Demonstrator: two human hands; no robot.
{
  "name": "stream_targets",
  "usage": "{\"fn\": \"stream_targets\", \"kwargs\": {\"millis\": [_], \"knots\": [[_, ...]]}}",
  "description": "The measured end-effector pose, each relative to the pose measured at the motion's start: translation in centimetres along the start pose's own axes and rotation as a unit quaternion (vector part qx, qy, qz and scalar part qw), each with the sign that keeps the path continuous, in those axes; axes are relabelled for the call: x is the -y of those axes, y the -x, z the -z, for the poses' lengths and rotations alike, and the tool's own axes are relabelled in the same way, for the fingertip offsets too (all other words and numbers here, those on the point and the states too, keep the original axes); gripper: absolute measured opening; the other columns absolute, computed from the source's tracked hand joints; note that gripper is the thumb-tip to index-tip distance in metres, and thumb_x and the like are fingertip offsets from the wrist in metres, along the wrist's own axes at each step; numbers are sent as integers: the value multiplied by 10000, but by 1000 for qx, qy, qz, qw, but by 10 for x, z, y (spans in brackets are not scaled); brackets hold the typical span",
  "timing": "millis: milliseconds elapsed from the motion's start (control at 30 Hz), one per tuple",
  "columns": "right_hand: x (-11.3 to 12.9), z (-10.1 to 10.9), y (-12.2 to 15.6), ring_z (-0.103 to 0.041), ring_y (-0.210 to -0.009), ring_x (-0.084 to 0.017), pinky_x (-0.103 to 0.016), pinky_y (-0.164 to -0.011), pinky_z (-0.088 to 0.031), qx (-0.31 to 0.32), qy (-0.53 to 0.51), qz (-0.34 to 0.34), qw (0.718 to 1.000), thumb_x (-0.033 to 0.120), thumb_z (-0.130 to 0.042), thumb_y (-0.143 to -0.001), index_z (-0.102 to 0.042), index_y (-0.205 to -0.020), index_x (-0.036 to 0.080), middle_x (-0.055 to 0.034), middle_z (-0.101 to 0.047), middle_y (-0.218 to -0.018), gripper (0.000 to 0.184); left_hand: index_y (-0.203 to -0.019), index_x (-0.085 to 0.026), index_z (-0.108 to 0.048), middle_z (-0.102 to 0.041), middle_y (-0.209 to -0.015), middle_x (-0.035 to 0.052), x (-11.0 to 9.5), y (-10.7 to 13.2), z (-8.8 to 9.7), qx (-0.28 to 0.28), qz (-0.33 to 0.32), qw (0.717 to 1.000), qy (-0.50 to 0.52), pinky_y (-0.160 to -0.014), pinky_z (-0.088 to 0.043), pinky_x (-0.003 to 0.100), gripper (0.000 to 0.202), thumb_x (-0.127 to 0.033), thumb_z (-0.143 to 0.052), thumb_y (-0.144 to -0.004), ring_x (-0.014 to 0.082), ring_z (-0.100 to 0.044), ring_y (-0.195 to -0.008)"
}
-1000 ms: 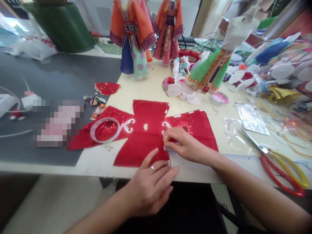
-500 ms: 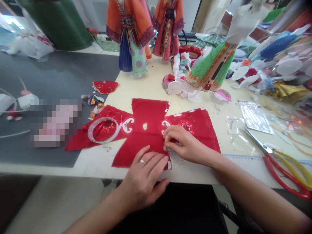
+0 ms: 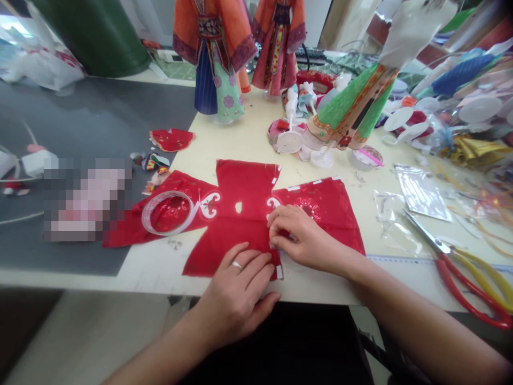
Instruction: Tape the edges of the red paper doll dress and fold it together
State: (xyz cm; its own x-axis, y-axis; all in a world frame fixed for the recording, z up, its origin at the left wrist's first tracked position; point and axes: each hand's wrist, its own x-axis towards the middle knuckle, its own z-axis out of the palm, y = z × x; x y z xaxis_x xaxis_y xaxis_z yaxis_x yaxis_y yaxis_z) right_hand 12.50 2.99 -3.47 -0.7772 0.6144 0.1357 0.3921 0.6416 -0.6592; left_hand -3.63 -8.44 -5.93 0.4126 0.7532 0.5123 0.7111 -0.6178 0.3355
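Note:
A red cross-shaped fabric garment piece (image 3: 240, 187) with white embroidery lies flat on the cream table (image 3: 248, 141). My left hand (image 3: 236, 294), a ring on one finger, lies flat with fingers stretched on the fabric's lower front edge. My right hand (image 3: 298, 238) has its fingers curled together, pinching the fabric's edge near the seam between the middle panel and the right sleeve. A roll of clear tape (image 3: 166, 212) rests on the left sleeve.
Red and yellow-handled scissors (image 3: 460, 267) lie at the right on a ruler. Dressed dolls (image 3: 214, 48) stand at the back, a green-skirted doll (image 3: 352, 107) and white stands beside them. Clear plastic bags (image 3: 420, 192), fabric scraps (image 3: 170, 140), a dark mat (image 3: 100, 123) at left.
My left hand has slid forward from the table's edge onto the lower edge of the red fabric. My right hand stays pinched at the seam.

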Motion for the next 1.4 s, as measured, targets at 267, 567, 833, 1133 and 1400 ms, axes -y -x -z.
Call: {"fn": "stream_targets", "kwargs": {"millis": [267, 567, 833, 1133, 1400], "knots": [[0, -1, -1, -523, -856, -165, -353, -821, -371, 1, 26, 1, 1000, 59, -536, -774, -514, -677, 179, -30, -592, -864, 156, -1050, -67, -613, -669, -1064, 132, 1, 1, -1, 2, 10, 1000, -2, -975, -417, 477, 295, -218, -624, -796, 255, -577, -980], [-1, -3, -1, -515, -840, -163, -347, -809, -367, 6, 41, 0, 999, 56, -527, -772, -511, -684, 176, -29, -583, -850, 150, -1046, -63, -611, -647, -1113, 159, 1, 2, -1, 5, 14, 1000, -12, -967, -404, 476, 295, -219, -626, -796, 261, -566, -993], [0, -3, -2, -502, -828, -166, -341, -805, -368, 10, 53, 0, 999, 62, -526, -774, -506, -690, 175, -33, -580, -840, 142, -1074, -65, -596, -631, -1176, 159, 1, 2, -1, 19, 15, 1000, -19, -912, -405, 469, 321, -247, -612, -810, 276, -569, -969], [0, -5, -2, -501, -839, -181, -347, -793, -370, 7, 79, 8, 997, 56, -512, -765, -501, -683, 183, -43, -567, -846, 152, -1117, -47, -576, -638, -1157, 159, -1, 0, 0, 38, 21, 999, -32, -909, -395, 475, 382, -290, -593, -823, 292, -559, -972], [0, -6, 0, -492, -812, -188, -339, -764, -375, -13, 110, -18, 994, 81, -537, -736, -484, -751, 186, -45, -560, -850, 119, -1137, -46, -557, -627, -1169, 162, -1, -1, 1, 48, 28, 998, -28, -958, -385, 484, 413, -309, -589, -820, 293, -550, -1012]]}}
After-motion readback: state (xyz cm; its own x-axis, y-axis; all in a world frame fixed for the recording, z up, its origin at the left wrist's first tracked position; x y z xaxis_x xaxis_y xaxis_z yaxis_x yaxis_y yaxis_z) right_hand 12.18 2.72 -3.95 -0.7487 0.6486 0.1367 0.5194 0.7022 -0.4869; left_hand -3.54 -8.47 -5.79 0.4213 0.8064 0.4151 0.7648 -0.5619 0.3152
